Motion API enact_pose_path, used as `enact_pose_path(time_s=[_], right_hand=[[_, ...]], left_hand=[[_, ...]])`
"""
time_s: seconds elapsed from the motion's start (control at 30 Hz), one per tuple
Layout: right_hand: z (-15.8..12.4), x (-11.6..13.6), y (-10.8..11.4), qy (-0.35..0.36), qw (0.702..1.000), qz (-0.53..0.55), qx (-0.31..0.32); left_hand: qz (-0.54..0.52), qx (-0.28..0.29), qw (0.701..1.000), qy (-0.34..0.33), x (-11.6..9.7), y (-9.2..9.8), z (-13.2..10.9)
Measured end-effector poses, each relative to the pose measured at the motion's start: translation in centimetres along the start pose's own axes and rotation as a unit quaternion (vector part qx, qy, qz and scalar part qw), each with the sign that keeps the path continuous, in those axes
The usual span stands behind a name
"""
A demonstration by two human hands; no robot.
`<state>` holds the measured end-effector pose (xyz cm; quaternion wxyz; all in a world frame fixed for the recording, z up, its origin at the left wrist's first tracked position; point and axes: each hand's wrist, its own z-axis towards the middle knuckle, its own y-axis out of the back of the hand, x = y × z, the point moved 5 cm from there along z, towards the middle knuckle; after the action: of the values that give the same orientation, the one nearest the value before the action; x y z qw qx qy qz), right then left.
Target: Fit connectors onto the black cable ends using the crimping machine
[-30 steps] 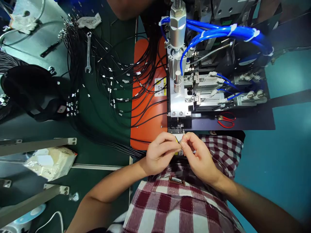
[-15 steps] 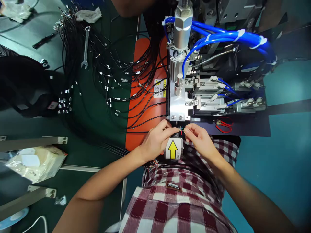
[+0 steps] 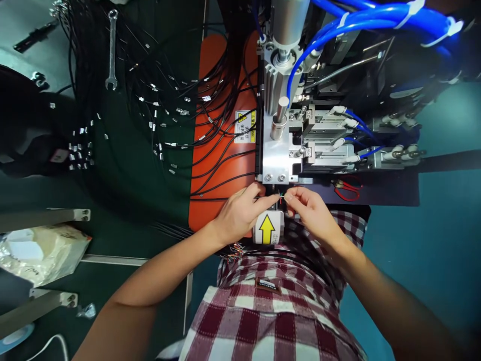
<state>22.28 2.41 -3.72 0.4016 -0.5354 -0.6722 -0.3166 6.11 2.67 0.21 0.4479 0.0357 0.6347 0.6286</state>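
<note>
Left hand [image 3: 240, 209], right hand [image 3: 311, 209], just apart, both pinching thin coloured wires [image 3: 281, 196]

Blue hoses [image 3: 376, 19]: cut by top edge | coloured wires [image 3: 281, 196]: too small

Here they are, the thin wires [image 3: 281, 196], a tiny splayed bunch just above and right of the yellow arrow [image 3: 267, 229]: red dips down, green shows above, a pale strand spans the left hand's [image 3: 240, 208] fingertips to the right hand's [image 3: 310, 206]. Left of the arrow, a black cable [image 3: 208, 200], nearly straight, runs up to the left hand.
</note>
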Motion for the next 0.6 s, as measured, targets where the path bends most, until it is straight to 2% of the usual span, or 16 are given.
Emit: enact_pose_path(time_s=[0.6], right_hand=[[0.24,-0.1,-0.28,-0.02,1.0,0.008,0.001]], left_hand=[[0.06,0.017,0.998,-0.011,-0.14,-0.39,-0.11]])
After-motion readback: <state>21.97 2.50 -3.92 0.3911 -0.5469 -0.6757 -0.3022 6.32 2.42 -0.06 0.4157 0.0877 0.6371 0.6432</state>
